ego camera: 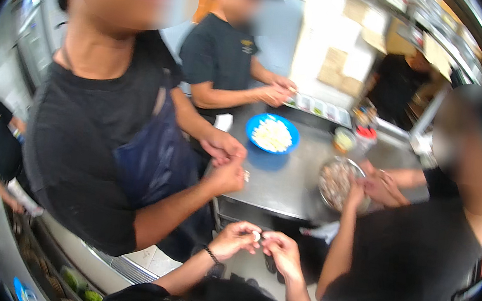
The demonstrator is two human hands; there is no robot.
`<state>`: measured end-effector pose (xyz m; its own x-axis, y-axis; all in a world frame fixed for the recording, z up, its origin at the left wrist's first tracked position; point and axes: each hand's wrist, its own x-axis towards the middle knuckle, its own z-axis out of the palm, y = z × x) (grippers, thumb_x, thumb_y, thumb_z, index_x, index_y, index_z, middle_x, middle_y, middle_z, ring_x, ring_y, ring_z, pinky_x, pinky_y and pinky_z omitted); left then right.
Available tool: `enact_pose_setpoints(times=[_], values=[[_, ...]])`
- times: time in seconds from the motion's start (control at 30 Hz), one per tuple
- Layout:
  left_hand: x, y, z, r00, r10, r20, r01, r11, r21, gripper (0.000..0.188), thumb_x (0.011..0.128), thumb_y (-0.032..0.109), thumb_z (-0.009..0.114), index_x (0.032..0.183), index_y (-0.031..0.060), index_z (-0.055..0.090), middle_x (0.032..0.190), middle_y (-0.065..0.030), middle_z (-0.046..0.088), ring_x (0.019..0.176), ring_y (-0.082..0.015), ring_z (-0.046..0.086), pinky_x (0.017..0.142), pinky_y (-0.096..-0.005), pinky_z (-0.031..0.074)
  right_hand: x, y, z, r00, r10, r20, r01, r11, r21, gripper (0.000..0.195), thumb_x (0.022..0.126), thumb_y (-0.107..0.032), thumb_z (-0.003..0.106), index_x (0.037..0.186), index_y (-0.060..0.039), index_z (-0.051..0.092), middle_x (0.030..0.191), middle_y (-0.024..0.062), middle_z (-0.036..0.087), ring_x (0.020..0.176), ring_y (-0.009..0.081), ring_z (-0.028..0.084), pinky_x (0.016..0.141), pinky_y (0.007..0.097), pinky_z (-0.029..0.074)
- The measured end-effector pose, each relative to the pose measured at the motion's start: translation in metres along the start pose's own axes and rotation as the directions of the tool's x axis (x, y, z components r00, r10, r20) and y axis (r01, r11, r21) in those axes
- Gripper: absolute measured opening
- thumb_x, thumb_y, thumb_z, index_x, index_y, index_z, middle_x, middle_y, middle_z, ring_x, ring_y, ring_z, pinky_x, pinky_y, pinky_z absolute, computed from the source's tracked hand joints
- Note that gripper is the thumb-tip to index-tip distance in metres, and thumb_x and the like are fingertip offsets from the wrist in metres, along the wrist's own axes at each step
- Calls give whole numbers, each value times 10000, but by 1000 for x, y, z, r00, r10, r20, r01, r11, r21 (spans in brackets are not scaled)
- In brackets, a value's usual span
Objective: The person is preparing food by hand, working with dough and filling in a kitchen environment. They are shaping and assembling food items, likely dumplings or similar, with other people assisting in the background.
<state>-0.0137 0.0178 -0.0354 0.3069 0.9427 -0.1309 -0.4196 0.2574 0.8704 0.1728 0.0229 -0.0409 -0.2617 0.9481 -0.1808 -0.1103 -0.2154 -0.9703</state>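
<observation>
My left hand (235,241), with a dark braided bracelet at its wrist, pinches a small white piece (256,236) that looks like a peeled garlic clove. Close beside it, my right hand (282,251) has its thumb and fingertips drawn together; blur hides whether anything is between them. Both hands are in front of the steel table's near edge, over the floor. Beyond them on the steel table (258,192) stands a blue bowl (249,131) full of white cloves. A round metal bowl (321,190) to the right holds pinkish-brown pieces, apparently unpeeled garlic.
Close on my left, a co-worker (88,134) works with both hands together. Another co-worker (220,55) stands behind the table, and people's hands (378,185) reach to the metal bowl. Small containers (316,107) line the back. A red-lidded jar (365,137) stands right.
</observation>
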Motion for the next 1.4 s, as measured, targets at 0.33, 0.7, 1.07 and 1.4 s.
enact_pose_setpoints(times=[0.33, 0.7, 1.07, 1.4], values=[[-16, 23, 36, 996, -84, 26, 84, 996, -1, 228, 861, 98, 614, 1060, 3, 558, 891, -99, 632, 749, -162, 610, 629, -290, 512, -9, -41, -15, 950, 1, 312, 12, 999, -39, 86, 807, -32, 600, 878, 1, 636, 759, 74, 669, 649, 98, 598, 570, 239, 474], [24, 85, 52, 969, -11, 246, 69, 971, -230, 204, 901, 65, 543, 1086, -22, 555, 878, -130, 622, 753, -194, 643, 641, -280, 558, -10, -124, 3, 989, -115, 90, 108, 991, 80, 78, 823, 7, 603, 893, 34, 623, 763, 64, 641, 637, 69, 564, 569, 206, 450], [38, 96, 65, 964, -165, 210, 211, 953, -217, 177, 883, 65, 572, 1053, 16, 575, 818, -89, 607, 695, -161, 627, 599, -269, 557, 2, -131, -3, 999, -23, 32, 20, 996, 87, 69, 810, -6, 605, 864, 36, 609, 719, 53, 628, 614, 73, 563, 560, 213, 455], [45, 100, 74, 971, -122, 206, 152, 979, -137, 174, 877, 77, 591, 1034, 6, 571, 857, -99, 621, 715, -166, 631, 620, -280, 549, -3, -139, -2, 991, -133, -9, 133, 984, 120, 71, 841, 28, 546, 883, 47, 599, 738, 81, 633, 650, 106, 600, 576, 224, 471]])
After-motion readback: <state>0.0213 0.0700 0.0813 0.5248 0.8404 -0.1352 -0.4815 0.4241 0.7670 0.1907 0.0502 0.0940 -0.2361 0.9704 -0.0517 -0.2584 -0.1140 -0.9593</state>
